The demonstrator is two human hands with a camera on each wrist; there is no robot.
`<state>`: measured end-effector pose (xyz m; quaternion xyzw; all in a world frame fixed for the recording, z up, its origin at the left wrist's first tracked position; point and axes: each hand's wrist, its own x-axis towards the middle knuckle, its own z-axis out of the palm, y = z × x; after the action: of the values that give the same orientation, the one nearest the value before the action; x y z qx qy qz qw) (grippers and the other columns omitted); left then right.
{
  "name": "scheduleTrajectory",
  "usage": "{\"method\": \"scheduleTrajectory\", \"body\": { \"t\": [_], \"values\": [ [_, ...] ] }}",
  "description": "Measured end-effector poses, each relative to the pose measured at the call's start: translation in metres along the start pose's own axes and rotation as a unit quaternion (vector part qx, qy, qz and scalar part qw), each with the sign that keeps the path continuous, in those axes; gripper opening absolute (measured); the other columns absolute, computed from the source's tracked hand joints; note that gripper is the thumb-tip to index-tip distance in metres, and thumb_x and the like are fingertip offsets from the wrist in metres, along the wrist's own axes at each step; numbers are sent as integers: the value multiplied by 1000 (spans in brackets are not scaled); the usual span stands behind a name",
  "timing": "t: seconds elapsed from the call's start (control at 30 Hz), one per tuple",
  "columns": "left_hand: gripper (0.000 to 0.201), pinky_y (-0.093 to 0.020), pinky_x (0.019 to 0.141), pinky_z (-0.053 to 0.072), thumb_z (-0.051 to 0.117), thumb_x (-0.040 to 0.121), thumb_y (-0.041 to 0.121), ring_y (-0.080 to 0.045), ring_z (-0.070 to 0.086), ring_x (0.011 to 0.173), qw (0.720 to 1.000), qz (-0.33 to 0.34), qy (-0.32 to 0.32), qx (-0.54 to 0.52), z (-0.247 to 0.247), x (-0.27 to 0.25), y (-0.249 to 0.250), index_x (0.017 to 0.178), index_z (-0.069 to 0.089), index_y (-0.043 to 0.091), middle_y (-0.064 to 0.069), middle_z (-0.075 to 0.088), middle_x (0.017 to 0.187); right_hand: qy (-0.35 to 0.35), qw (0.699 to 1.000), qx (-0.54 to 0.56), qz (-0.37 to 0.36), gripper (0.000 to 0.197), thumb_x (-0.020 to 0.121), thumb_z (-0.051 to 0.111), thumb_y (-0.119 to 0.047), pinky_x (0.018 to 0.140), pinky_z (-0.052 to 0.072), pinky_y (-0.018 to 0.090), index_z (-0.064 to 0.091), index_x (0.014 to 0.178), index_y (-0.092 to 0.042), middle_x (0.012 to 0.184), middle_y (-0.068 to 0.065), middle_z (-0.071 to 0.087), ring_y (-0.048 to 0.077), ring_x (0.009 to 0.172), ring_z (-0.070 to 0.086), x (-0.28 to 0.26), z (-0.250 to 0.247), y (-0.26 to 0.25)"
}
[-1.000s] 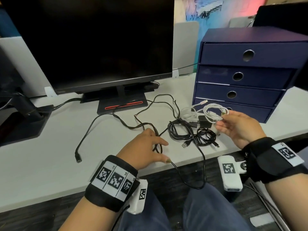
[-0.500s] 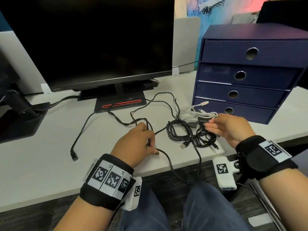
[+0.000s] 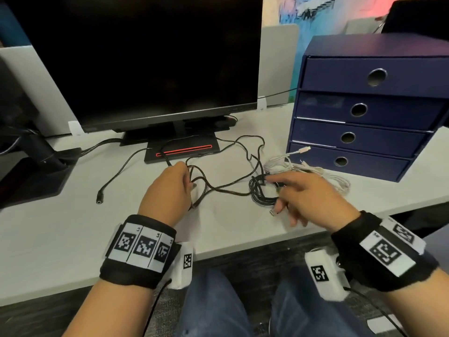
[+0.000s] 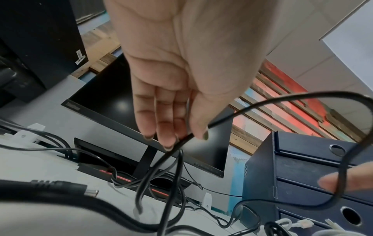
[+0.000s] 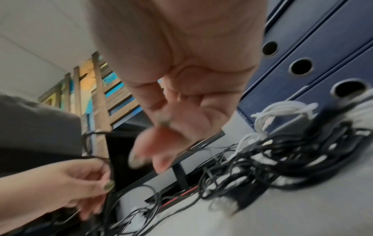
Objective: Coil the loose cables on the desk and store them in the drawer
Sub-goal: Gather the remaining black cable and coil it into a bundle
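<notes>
A long black cable (image 3: 226, 188) lies in loose loops across the white desk (image 3: 60, 234). My left hand (image 3: 188, 183) pinches it between thumb and fingers, which the left wrist view shows plainly at the left hand (image 4: 181, 138) with the cable (image 4: 262, 102) looping off to the right. My right hand (image 3: 277, 190) hovers open over a tangled black cable bundle (image 3: 260, 193), fingers spread and holding nothing; the right wrist view shows the right hand (image 5: 149, 153) blurred. A white cable (image 3: 315, 171) lies in front of the blue drawer unit (image 3: 388, 113), whose drawers are all closed.
A large dark monitor (image 3: 145, 57) on a stand (image 3: 182, 149) fills the back of the desk. A second black monitor base (image 3: 36, 171) sits at the far left. The black cable's barrel plug (image 3: 99, 201) lies left of my hands. The desk's front edge runs just below my wrists.
My right hand has let go of the white cable, left it by the drawers, and moved left over the black bundle. My left hand has taken hold of the black cable and lifted it.
</notes>
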<state>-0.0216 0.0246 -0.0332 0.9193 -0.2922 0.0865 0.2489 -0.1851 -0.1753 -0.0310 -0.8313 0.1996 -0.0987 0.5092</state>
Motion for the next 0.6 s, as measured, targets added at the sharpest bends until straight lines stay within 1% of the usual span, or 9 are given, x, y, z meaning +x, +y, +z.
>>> {"method": "scheduleTrajectory", "body": {
  "t": [0.07, 0.1, 0.17, 0.2, 0.23, 0.3, 0.4, 0.5, 0.6],
  "values": [
    [7, -26, 58, 43, 51, 95, 16, -16, 54, 67, 1000, -11, 5, -22, -1, 0, -1, 92, 44, 16, -3, 55, 80, -78, 997, -12, -9, 47, 94, 50, -10, 48, 52, 30, 46, 130, -41, 93, 1, 71, 25, 58, 66, -2, 15, -3],
    [8, -29, 61, 47, 51, 95, 15, -19, 56, 69, 999, -15, 5, -32, -2, 0, -2, 98, 43, 18, -3, 56, 80, -97, 995, -35, -19, 50, 94, 52, -11, 55, 55, 30, 43, 133, -42, 101, -4, 68, 23, 65, 69, -2, 22, -3],
    [15, -29, 66, 47, 50, 96, 15, -18, 58, 74, 999, -15, -6, -31, -4, 1, -4, 108, 46, 22, 0, 56, 89, -105, 989, -90, -45, 44, 92, 56, -18, 71, 58, 32, 45, 130, -39, 113, -11, 62, 15, 77, 70, 0, 34, -3],
    [15, -28, 69, 43, 49, 97, 15, -16, 56, 77, 1000, -12, -8, -21, -6, 2, -6, 110, 51, 22, 1, 52, 96, -101, 988, -102, -57, 37, 92, 56, -23, 78, 57, 34, 48, 125, -38, 115, -13, 61, 12, 82, 69, 1, 39, -3],
    [16, -27, 71, 40, 47, 98, 16, -15, 53, 80, 1000, -8, -5, -11, -8, 3, -8, 110, 55, 21, 2, 49, 101, -92, 988, -98, -70, 27, 92, 56, -28, 81, 56, 35, 51, 117, -37, 112, -12, 63, 10, 86, 68, 2, 42, -4],
    [16, -27, 73, 39, 45, 98, 17, -16, 51, 83, 1000, -12, 13, -5, -13, 4, -14, 106, 59, 19, 1, 46, 107, -48, 994, -49, -90, 10, 91, 54, -35, 77, 56, 35, 57, 100, -32, 99, -7, 68, 7, 83, 68, 3, 45, -8],
    [15, -28, 73, 39, 46, 98, 18, -16, 51, 87, 997, -31, 64, 2, -22, 6, -24, 102, 60, 19, -1, 43, 110, 47, 992, 60, -101, 13, 95, 52, -27, 65, 55, 33, 59, 85, -21, 80, 6, 69, 14, 71, 71, 9, 37, -20],
    [15, -28, 74, 38, 48, 97, 23, -15, 48, 87, 995, -46, 85, -14, -29, 7, -31, 108, 58, 20, 0, 41, 116, 105, 980, 99, -135, 17, 97, 49, -21, 64, 57, 32, 59, 85, -15, 77, 9, 69, 19, 71, 72, 12, 26, -33],
    [15, -28, 72, 39, 47, 98, 22, -16, 54, 81, 995, -38, 95, -22, -30, 10, -36, 109, 56, 18, -1, 45, 118, 130, 968, 103, -188, 9, 93, 54, -23, 74, 58, 32, 61, 89, -18, 84, 3, 71, 14, 83, 70, 12, 24, -40]
  ]
}}
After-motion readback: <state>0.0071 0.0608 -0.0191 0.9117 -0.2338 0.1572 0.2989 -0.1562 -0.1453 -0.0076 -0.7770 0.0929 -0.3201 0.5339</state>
